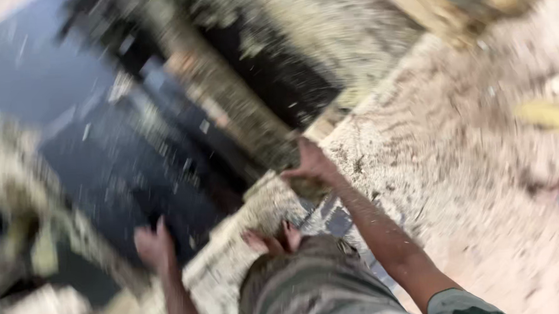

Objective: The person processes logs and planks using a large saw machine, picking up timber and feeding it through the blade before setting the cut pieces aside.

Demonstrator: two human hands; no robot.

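Honestly the whole shot is smeared with motion, so take this loosely. The right hand (308,165) reaches out to a rough, grit-covered edge (259,129) that runs diagonally across the middle of the view, fingers curled down onto a lump right at its near end; whether they're actually clamped on it, I can't tell. The left hand (153,246) hangs lower left with fingers spread and nothing in them, just over a dark, wet-looking slab (101,166) speckled with pale chips. Bare toes (274,240) sit on a pale ledge between the two hands, sandy ground (458,167) off to the right.

My worry: that ledge looks crumbly and the dark surface looks slick, so a foot slipping or the gritty edge giving way under the right hand seems pretty possible.
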